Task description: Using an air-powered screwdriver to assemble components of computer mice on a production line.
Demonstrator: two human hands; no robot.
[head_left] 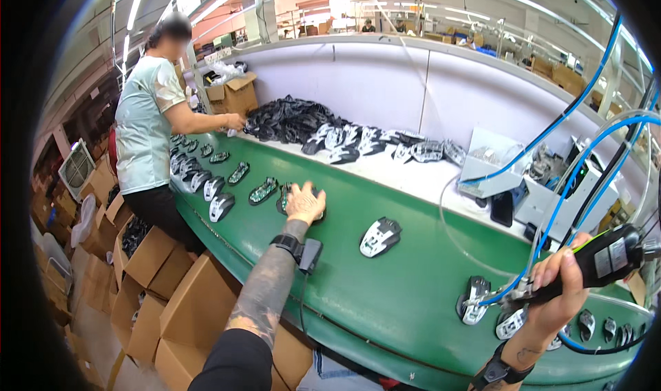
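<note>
While my right hand (559, 275) is wrapped around a black handheld tool (609, 257), my left hand (303, 202), well apart, spreads over a green-and-black part (281, 202) on the table (344, 288); whether it grips, I cannot tell. The part looks light, stiff and fragile, best taken by its side rims; its long axis is mostly hidden. The tool, probably heavier, slants nose-down leftward.

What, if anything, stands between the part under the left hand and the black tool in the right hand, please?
One white-and-black shell lies on the green surface between the part under the left hand and the black tool in the right hand. Another shell lies near the tool's tip, partly behind a blue hose.
</note>
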